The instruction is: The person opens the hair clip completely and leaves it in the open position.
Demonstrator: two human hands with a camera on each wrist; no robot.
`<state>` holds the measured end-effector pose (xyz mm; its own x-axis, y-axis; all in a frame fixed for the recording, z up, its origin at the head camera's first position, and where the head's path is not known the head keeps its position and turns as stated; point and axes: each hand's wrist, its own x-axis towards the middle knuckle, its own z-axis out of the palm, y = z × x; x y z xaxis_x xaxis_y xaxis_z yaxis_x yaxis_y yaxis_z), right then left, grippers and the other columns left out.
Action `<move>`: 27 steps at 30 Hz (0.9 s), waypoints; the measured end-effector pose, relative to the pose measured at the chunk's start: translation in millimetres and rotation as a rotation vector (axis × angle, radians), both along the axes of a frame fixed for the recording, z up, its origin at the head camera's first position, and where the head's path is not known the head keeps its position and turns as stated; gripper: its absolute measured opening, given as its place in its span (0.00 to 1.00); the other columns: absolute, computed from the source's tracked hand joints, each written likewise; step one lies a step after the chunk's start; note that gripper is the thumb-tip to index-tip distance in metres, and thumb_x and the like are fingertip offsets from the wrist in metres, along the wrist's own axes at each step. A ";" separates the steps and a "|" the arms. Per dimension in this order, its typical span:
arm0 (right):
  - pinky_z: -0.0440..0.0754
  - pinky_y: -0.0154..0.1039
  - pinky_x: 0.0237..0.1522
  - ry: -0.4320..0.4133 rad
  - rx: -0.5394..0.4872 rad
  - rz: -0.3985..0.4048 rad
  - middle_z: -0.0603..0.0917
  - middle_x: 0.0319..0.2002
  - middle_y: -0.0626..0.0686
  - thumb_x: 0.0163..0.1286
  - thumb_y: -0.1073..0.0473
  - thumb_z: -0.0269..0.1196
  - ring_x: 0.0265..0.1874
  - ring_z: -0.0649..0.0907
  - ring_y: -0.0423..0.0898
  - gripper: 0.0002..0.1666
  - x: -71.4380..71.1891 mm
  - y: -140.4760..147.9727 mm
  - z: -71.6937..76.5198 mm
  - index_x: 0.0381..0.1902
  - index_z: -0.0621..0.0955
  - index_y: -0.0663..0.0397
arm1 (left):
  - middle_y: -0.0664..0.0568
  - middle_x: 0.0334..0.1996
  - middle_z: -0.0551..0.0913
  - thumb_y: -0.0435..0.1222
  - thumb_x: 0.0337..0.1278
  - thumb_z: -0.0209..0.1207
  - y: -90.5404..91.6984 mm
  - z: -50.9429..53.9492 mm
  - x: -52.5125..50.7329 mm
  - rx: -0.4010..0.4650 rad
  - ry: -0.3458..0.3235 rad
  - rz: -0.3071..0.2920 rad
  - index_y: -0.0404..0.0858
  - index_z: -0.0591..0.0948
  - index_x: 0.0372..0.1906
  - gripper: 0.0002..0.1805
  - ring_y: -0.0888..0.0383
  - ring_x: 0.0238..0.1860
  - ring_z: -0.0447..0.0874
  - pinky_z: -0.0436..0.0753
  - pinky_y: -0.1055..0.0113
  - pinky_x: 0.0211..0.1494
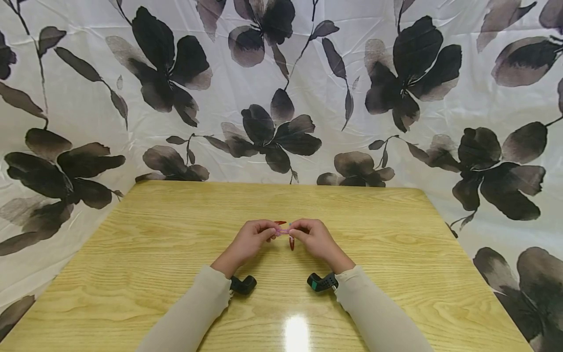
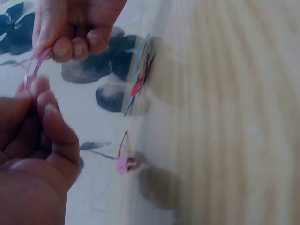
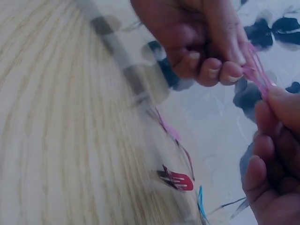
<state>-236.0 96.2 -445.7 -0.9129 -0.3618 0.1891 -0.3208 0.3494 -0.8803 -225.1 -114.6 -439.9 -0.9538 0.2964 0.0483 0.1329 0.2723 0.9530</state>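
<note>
Above the middle of the wooden table, both hands pinch a slim pink snap hair clip [image 1: 283, 231] between them. My left hand [image 1: 252, 238] has its end between thumb and fingertips, and my right hand [image 1: 317, 238] grips the other end. In the right wrist view the pink clip [image 3: 258, 75] shows thin, spread strips; the fingertips hide its ends. Below and beyond the hands lie more clips: a red slotted clip [image 3: 180, 181], a pink one [image 3: 171, 131] and a blue one [image 3: 201, 204], partly cut off.
The wooden table [image 1: 132, 274] reaches back to a white cloth [image 1: 334, 112] printed with dark flowers. Another red clip [image 1: 280, 222] lies just behind the hands. Dark wrist-worn devices [image 1: 243, 285] sit by both cuffs.
</note>
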 end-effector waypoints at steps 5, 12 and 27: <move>0.78 0.37 0.42 -0.007 -0.010 -0.012 0.86 0.39 0.53 0.69 0.58 0.61 0.36 0.80 0.41 0.08 1.3 -1.9 -0.1 0.40 0.85 0.54 | 0.47 0.38 0.85 0.34 0.69 0.53 -1.8 1.2 -1.0 0.006 0.000 0.002 0.35 0.85 0.44 0.11 0.49 0.41 0.79 0.78 0.54 0.48; 0.78 0.36 0.41 -0.020 -0.021 -0.011 0.86 0.39 0.53 0.69 0.58 0.62 0.35 0.81 0.42 0.08 2.2 -2.6 -1.0 0.40 0.85 0.55 | 0.46 0.37 0.85 0.34 0.68 0.55 -4.5 3.8 -0.9 -0.062 0.001 0.029 0.39 0.86 0.42 0.10 0.54 0.36 0.77 0.79 0.57 0.42; 0.73 0.33 0.31 0.036 -0.038 -0.033 0.85 0.35 0.55 0.65 0.57 0.66 0.28 0.76 0.43 0.07 5.4 -9.7 -2.3 0.37 0.87 0.54 | 0.55 0.39 0.85 0.40 0.65 0.59 -16.8 8.1 -2.9 -0.299 0.155 0.011 0.46 0.86 0.41 0.07 0.59 0.33 0.76 0.77 0.67 0.34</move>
<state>-230.6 86.5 -448.0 -0.9165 -0.3236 0.2353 -0.3417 0.3268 -0.8812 -228.0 -131.3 -431.8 -0.9452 0.3092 0.1051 0.2653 0.5394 0.7992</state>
